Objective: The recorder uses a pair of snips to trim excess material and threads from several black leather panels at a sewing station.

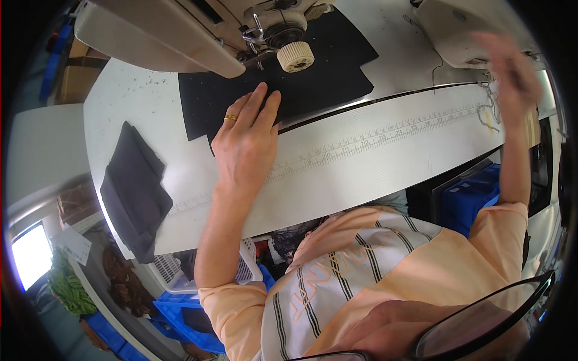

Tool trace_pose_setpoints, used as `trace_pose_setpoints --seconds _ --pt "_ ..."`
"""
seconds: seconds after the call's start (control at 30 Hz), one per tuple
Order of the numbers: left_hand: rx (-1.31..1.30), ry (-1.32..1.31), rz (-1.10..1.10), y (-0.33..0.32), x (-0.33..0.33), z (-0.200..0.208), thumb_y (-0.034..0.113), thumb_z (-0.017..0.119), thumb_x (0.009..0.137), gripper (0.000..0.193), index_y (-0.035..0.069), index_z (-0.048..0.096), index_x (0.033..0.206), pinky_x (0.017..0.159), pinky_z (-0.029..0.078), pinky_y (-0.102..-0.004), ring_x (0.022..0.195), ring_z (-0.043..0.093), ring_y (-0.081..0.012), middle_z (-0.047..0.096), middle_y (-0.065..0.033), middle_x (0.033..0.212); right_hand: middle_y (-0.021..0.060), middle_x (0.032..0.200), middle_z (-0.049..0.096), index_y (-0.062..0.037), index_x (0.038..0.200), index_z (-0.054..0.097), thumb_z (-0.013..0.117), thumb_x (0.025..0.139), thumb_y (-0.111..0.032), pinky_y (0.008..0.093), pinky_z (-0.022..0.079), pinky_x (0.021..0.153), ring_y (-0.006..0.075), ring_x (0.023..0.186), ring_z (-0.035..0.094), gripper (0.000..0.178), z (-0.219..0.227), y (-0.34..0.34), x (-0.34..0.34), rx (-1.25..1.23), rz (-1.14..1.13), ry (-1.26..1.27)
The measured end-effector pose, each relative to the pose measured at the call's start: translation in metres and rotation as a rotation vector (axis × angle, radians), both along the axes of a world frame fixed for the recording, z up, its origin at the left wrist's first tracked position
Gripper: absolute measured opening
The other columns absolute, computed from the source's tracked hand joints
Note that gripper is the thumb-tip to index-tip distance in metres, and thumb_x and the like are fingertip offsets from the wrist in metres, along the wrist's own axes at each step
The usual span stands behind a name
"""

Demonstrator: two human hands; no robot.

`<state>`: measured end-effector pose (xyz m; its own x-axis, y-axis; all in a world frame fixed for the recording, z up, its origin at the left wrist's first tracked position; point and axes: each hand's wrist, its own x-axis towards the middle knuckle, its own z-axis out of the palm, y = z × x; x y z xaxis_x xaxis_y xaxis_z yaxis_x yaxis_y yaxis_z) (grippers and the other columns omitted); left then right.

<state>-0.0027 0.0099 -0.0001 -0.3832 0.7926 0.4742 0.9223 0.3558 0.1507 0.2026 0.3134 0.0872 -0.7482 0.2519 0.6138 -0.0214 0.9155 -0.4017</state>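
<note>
My left hand [248, 129] lies flat with its fingers stretched out, a ring on one of them. Its fingertips press on a piece of black fabric [325, 78] under the head of a sewing machine [156, 39]. A cream handwheel-like knob [295, 56] sits just above the fabric, beyond my fingertips. Far to the right, my right hand [512, 75] is raised over the table's end and smeared by motion. A dark streak shows at its fingers, but I cannot make out whether it is a held thing. Tangled pale thread [490, 108] lies below that hand.
A folded dark cloth [135, 192] hangs over the left edge of the white table [361, 174], which has a printed ruler along it. Below are a white plastic basket [168, 271] and blue crates [186, 313]. Another machine part [463, 30] stands at the back right.
</note>
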Motion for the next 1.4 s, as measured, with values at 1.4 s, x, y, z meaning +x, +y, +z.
trace_pose_setpoints --seconds 1.4 --pt "0.041 0.034 0.014 -0.003 -0.006 -0.006 0.003 0.069 0.065 0.034 0.006 0.069 0.099 0.079 0.053 -0.0279 0.097 0.063 -0.0186 0.067 -0.006 0.108 0.0018 0.065 0.059 -0.0221 0.109 0.067 0.065 0.083 -0.031 0.0328 0.048 0.054 0.0201 0.065 0.063 0.028 -0.094 -0.082 -0.151 0.361 0.37 -0.18"
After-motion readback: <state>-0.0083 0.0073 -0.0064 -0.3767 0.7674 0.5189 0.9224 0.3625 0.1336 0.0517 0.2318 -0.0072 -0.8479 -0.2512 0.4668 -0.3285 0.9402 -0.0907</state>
